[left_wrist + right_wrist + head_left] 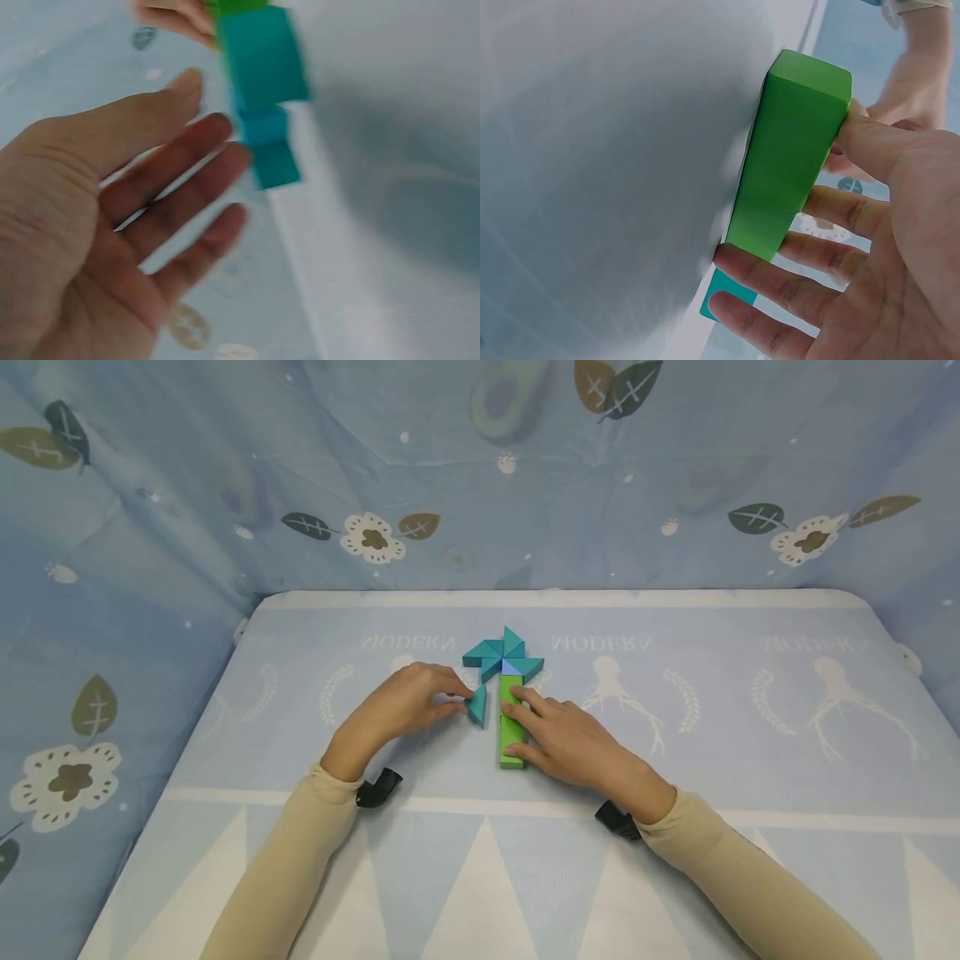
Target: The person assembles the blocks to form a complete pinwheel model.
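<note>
My left hand [411, 700] is by a loose teal triangular block [477, 704], its thumb and index fingertips at the left corner. In the left wrist view a gap shows between the thumb and the blurred teal block [262, 60]; the other fingers are fairly straight. My right hand [562, 731] rests on two green blocks [512, 739] laid end to end, its fingers [780, 281] extended and spread along them. Above the green column lies a pinwheel of teal triangular blocks [491, 652], with a light-blue triangular block [512, 667] where it meets the column.
A pale blue and white patterned cloth [712, 760] covers the table. Printed blue curtains [480, 485] stand behind and at the sides. Dark wrist mounts [380, 787] sit under both wrists.
</note>
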The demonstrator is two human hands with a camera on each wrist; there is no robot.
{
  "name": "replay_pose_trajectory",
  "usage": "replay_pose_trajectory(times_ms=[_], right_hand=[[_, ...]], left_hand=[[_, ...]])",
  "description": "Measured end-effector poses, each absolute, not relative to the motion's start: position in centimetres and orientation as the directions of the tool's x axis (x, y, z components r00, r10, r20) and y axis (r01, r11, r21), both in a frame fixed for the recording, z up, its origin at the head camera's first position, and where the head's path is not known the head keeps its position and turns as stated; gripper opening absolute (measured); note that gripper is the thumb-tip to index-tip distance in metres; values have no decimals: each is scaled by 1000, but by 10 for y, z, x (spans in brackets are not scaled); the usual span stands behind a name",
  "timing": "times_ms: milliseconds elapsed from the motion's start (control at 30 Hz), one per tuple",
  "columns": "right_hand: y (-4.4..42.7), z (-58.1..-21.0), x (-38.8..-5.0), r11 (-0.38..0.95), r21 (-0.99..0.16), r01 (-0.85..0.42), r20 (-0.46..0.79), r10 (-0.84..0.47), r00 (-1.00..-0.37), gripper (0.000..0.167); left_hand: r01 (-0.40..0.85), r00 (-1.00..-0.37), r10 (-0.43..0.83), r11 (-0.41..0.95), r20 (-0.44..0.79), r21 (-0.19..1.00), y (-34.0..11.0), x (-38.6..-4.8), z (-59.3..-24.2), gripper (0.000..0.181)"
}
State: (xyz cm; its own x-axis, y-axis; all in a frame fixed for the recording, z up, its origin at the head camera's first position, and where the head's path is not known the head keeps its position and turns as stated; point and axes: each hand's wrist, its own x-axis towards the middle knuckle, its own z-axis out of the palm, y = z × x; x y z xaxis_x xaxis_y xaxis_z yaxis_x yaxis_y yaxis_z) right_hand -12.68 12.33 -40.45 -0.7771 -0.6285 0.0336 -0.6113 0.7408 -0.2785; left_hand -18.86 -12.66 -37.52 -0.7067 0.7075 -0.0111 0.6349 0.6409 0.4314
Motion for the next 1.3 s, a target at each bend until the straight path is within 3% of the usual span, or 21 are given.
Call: replay_pose_trajectory(times_ms=[300,600,1300], right_hand=[[123,-404,-126,737,-274,-618,57,-629,-776,60],[122,-404,-126,739,-258,-623,64,-630,-774,61],[124,-403,-127,733,-276,-622,52,-635,-771,59]], left_hand=[[673,-654,729,682,-201,286,-118,-171,-359,37],[723,-646,748,663,-148,193,-116,-171,-365,34],[773,-626,775,632,-90,59,-107,-170,-376,47]])
